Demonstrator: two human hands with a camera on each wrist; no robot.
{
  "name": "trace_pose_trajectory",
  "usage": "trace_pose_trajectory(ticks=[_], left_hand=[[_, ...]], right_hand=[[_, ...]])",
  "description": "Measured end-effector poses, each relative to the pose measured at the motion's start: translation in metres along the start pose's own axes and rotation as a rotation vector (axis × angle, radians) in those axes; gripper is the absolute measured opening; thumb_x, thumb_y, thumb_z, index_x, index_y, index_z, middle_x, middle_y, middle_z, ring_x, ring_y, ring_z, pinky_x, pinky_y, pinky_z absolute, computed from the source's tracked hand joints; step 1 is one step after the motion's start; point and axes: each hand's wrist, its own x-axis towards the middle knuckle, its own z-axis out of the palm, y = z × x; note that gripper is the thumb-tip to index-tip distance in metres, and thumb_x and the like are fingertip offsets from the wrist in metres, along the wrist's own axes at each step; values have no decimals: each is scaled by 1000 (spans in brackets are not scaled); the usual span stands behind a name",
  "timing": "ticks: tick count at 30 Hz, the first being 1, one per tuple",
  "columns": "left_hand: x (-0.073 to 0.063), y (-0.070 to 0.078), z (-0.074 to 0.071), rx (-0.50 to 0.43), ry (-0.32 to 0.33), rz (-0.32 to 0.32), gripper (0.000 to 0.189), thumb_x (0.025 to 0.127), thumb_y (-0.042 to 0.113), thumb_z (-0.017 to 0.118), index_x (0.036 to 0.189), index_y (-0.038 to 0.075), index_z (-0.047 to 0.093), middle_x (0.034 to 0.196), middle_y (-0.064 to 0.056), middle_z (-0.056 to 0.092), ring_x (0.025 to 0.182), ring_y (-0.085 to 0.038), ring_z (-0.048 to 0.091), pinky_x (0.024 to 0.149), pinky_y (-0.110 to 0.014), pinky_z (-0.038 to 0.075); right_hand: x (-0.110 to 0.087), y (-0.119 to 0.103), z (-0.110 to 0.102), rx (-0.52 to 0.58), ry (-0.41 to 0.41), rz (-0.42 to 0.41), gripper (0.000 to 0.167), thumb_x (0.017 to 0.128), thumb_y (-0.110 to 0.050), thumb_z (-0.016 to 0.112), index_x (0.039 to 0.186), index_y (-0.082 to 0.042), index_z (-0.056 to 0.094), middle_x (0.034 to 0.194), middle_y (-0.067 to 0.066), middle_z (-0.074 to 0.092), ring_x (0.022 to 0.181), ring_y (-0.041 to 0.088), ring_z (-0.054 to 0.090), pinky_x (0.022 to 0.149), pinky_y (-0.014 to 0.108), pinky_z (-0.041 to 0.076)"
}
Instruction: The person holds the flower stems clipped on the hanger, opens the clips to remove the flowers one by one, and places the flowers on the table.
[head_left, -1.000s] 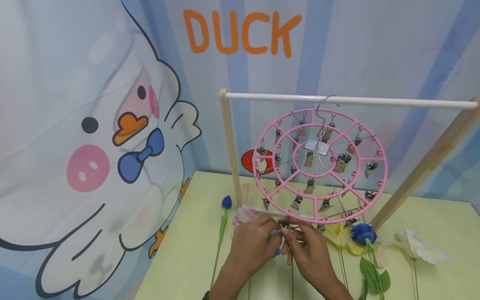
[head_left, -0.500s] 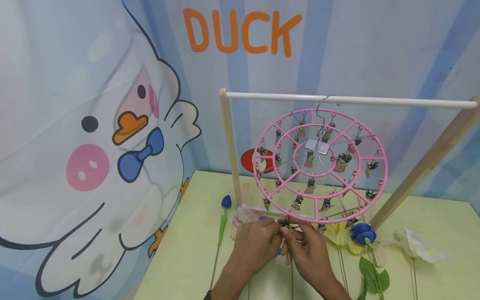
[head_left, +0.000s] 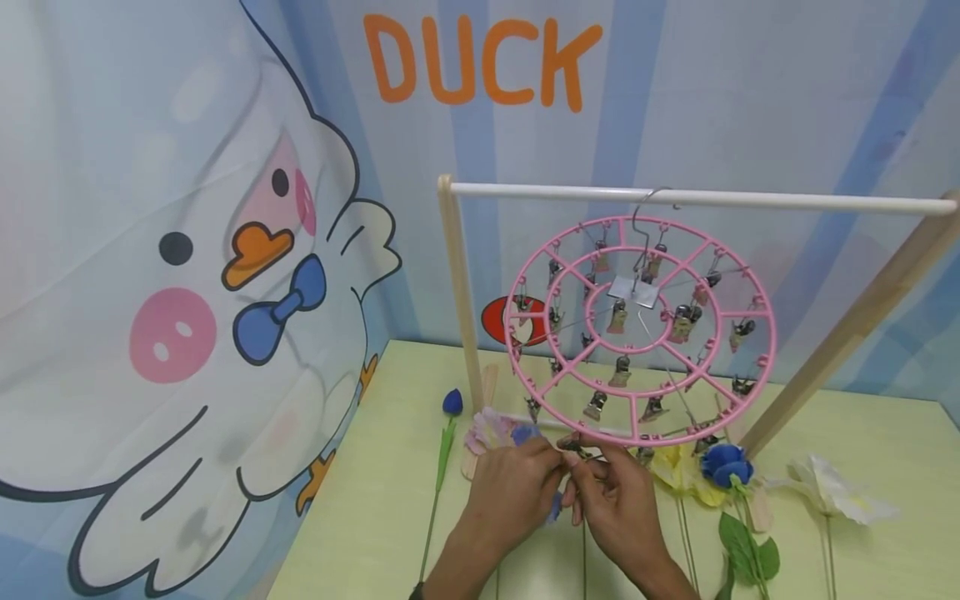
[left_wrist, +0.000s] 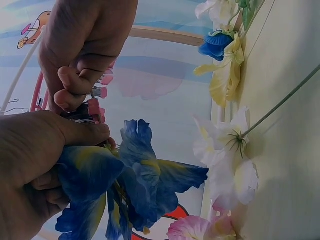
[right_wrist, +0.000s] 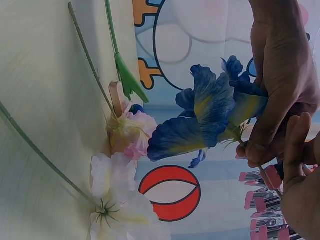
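Observation:
My left hand [head_left: 510, 492] pinches a blue and yellow artificial flower [right_wrist: 205, 110] by the stem, close under its petals. Most of the bloom is behind that hand in the head view. Fingers of my right hand [head_left: 622, 508] hold a metal clip [left_wrist: 95, 110] with pink tips at the front lower rim of the round pink clip hanger [head_left: 718, 325]. In the right wrist view the stem runs right at the clip's pink tips. Both hands' fingertips meet there and cover part of the clip.
The hanger, with several dangling clips, hooks over the rack's white bar [head_left: 705, 197]. On the table lie a blue bud [head_left: 452, 402], a pink flower [head_left: 489, 429], a yellow flower [head_left: 678, 475], a blue rose [head_left: 726, 465] and a white flower [head_left: 832, 496].
Both hands stay at nearly the same spot by the hanger's rim. The blue flower has turned or shifted slightly, so more of its petals show above the left hand.

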Motion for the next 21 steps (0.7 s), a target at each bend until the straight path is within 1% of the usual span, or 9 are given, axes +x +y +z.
trace_pose_trajectory(ticks=[2, 4, 7, 8, 12, 15, 16, 19, 21], left_hand=[[-1, 0, 0, -2, -5, -3, 6, 96, 24, 81, 93, 20, 83, 86, 9, 77, 58, -1, 60, 49, -14, 34], [-1, 0, 0, -1, -13, -10, 5, 96, 24, 80, 94, 20, 83, 87, 9, 77, 59, -1, 63, 49, -14, 36], [-3, -1, -1, 3, -26, -26, 4, 96, 23, 80, 95, 21, 84, 87, 10, 78, 63, -1, 67, 51, -14, 40], [-3, -1, -1, 5, -28, -32, 4, 95, 22, 81, 94, 21, 84, 87, 10, 78, 64, -1, 67, 51, -13, 41], [-6, -3, -2, -5, -37, -63, 4, 94, 19, 81, 93, 21, 84, 87, 10, 78, 66, -2, 69, 51, -13, 41], [-9, -3, -1, -19, -47, -87, 4, 94, 19, 81, 93, 21, 84, 87, 10, 78, 66, -2, 69, 51, -12, 40], [-9, -3, 0, -22, -50, -91, 3, 94, 19, 81, 93, 21, 84, 87, 10, 78, 66, -2, 69, 51, -12, 40], [-10, -3, 0, -25, -54, -94, 4, 95, 21, 81, 94, 22, 84, 88, 11, 77, 67, -2, 69, 51, -12, 40], [-10, -3, 0, -20, -58, -92, 4, 96, 22, 80, 94, 22, 84, 87, 11, 77, 67, -2, 69, 51, -12, 40]], right_hand=[[0, 0, 0, 2, 5, -14, 30, 105, 3, 60, 133, -8, 64, 85, 15, 71, 46, 12, 60, 37, 28, 47], [-1, 0, -1, 2, 6, -26, 29, 105, 4, 59, 132, -7, 65, 95, 18, 71, 48, 13, 61, 38, 28, 47], [-1, 0, -1, -3, 5, -12, 29, 106, 3, 59, 133, -7, 65, 106, 18, 71, 50, 12, 61, 39, 27, 48], [-2, 0, -2, -9, 1, 1, 29, 106, 1, 59, 133, -8, 65, 104, 17, 71, 49, 12, 61, 39, 27, 48], [-3, -1, -3, -40, -28, 53, 28, 109, -6, 58, 136, -12, 63, 105, 15, 69, 48, 11, 62, 39, 28, 49], [-4, -1, -2, -53, -43, 66, 27, 109, -8, 58, 135, -11, 62, 110, 15, 68, 49, 10, 63, 39, 28, 50], [-5, -1, -2, -53, -43, 66, 27, 109, -8, 57, 135, -11, 62, 110, 15, 68, 48, 10, 63, 38, 28, 50], [-5, -1, -1, -39, -33, 66, 26, 109, -7, 57, 134, -10, 62, 104, 14, 67, 44, 8, 60, 37, 27, 48], [-6, -1, 0, -24, -26, 70, 25, 109, -6, 58, 133, -10, 63, 95, 13, 67, 41, 9, 58, 36, 27, 47]])
